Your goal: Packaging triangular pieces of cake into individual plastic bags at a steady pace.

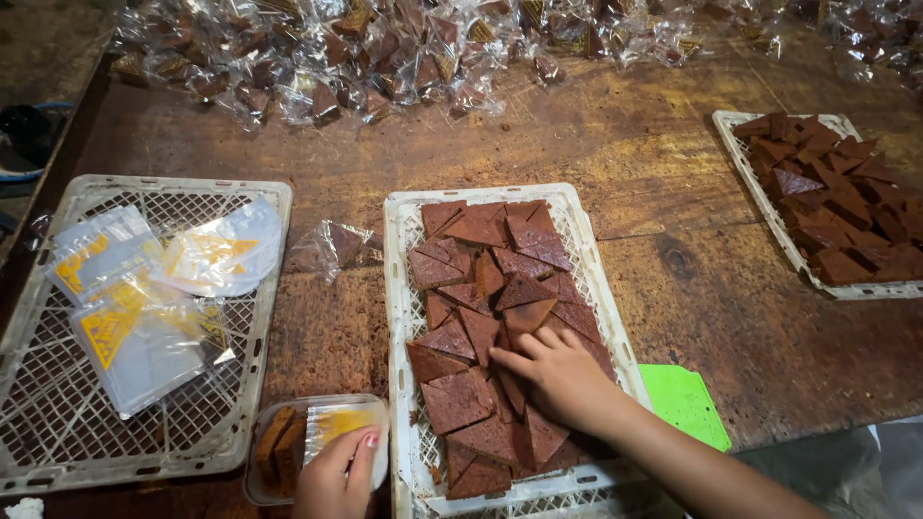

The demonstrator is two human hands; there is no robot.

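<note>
Resting flat on the brown triangular slices (486, 317), my right hand (558, 373) lies open, fingers stretched toward nine o'clock, the fingertips (502, 356) touching one slice near the middle of the heap without gripping it. Those slices fill the white lattice tray (398, 288) in front of me, overlapping one another from its far end down to the near edge.

At seven o'clock from that tray, my left hand (336, 476) presses its fingers on a small clear packet with a yellow print (338, 421), which lies in a shallow clear plastic dish (258, 437). I am touching the packet, not clasping it. Two brown pieces (276, 447) stand on edge in the left part of the same dish.

Farther out at nine o'clock sits a second white lattice tray (58, 423), holding loose empty clear bags with yellow triangles (144, 298) piled in its upper half. Between the two trays, at about ten o'clock from my right hand, lies one wrapped slice (338, 245) on the bare wooden table (673, 259).

At five o'clock from my right hand, a bright green flat sheet (687, 404) rests just beside the middle tray. At two o'clock, well apart, a third white tray (760, 202) carries more brown triangles. Along the far edge at twelve o'clock runs a long heap of wrapped slices in clear bags (336, 58).
</note>
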